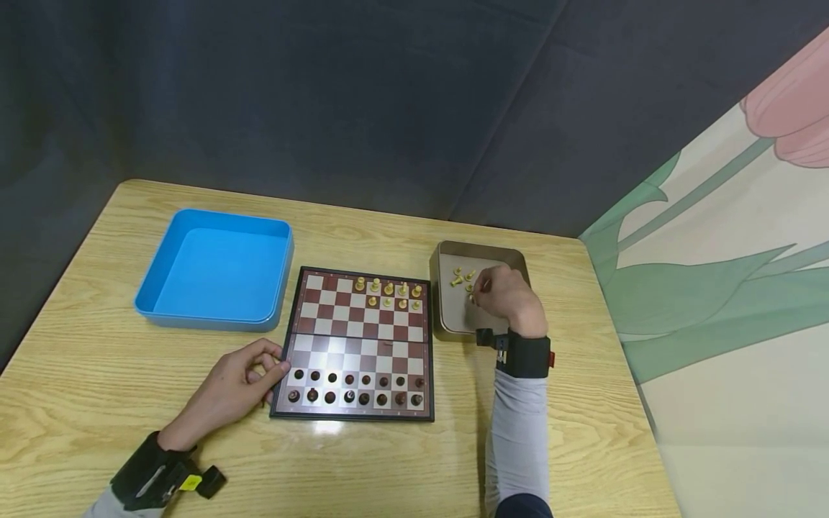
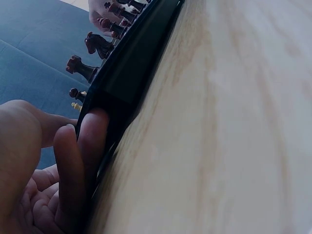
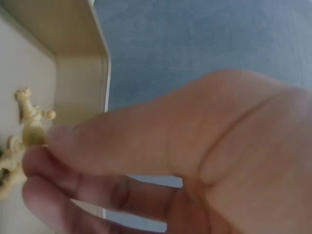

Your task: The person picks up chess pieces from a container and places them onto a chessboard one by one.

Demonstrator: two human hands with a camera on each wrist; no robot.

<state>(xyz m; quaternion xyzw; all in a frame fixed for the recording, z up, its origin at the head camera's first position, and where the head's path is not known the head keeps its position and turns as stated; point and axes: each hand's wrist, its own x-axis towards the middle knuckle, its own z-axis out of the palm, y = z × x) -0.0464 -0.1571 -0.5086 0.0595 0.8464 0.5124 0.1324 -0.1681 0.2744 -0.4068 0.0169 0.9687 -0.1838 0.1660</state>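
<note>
A folding magnetic chessboard (image 1: 343, 327) lies on the table with dark chess pieces (image 1: 348, 396) in two rows along its near side. Several gold chess pieces (image 1: 388, 288) stand at its far right. My left hand (image 1: 223, 388) grips the board's left edge, thumb at the top rim and fingers against the black side (image 2: 129, 73). Inside the metal tin (image 1: 455, 315) to the right, my right hand (image 1: 508, 296) has thumb and fingertips together at a gold chess piece (image 3: 34, 132), pinching it. More loose gold pieces (image 1: 457, 280) lie beside those fingertips.
A blue tray (image 1: 223, 270) with low walls stands at the back left of the wooden table (image 1: 376, 467). The tin's left wall is close beside the board's right edge. A dark curtain (image 1: 324, 108) hangs behind the table, and a flower-patterned cloth (image 1: 712, 302) is at the right.
</note>
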